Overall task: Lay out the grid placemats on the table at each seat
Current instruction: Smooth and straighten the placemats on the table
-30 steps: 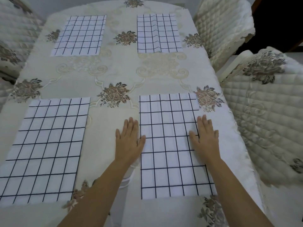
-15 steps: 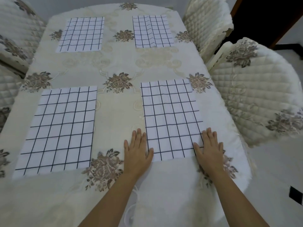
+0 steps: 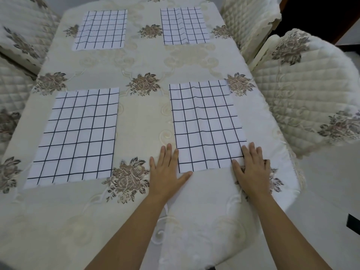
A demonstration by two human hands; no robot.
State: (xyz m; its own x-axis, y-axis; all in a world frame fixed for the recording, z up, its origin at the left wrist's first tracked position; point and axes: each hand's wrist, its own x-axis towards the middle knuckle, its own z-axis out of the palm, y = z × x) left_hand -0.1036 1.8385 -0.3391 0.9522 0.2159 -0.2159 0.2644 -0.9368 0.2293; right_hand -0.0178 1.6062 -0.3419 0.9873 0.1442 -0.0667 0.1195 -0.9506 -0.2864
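Observation:
Several white placemats with a dark grid lie flat on the cream floral tablecloth [image 3: 142, 121]. One placemat lies near left [image 3: 76, 133], one near right [image 3: 206, 125], one far left [image 3: 101, 29] and one far right [image 3: 185, 26]. My left hand [image 3: 167, 172] rests flat beside the near right placemat's lower left corner, thumb at its bottom edge. My right hand [image 3: 253, 170] lies flat at its lower right corner, fingertips touching the mat's edge. Neither hand holds anything, and the fingers are spread.
Quilted cream chairs with flower embroidery stand close along the table's right side [image 3: 303, 94] and at far right [image 3: 247, 20]. More quilted chairs stand at the left [image 3: 21, 36]. The table's near right corner [image 3: 288, 191] drops to a pale floor.
My hands have slid back along the near right placemat from its middle to its near corners. The view has pulled back, so more of the near tablecloth shows.

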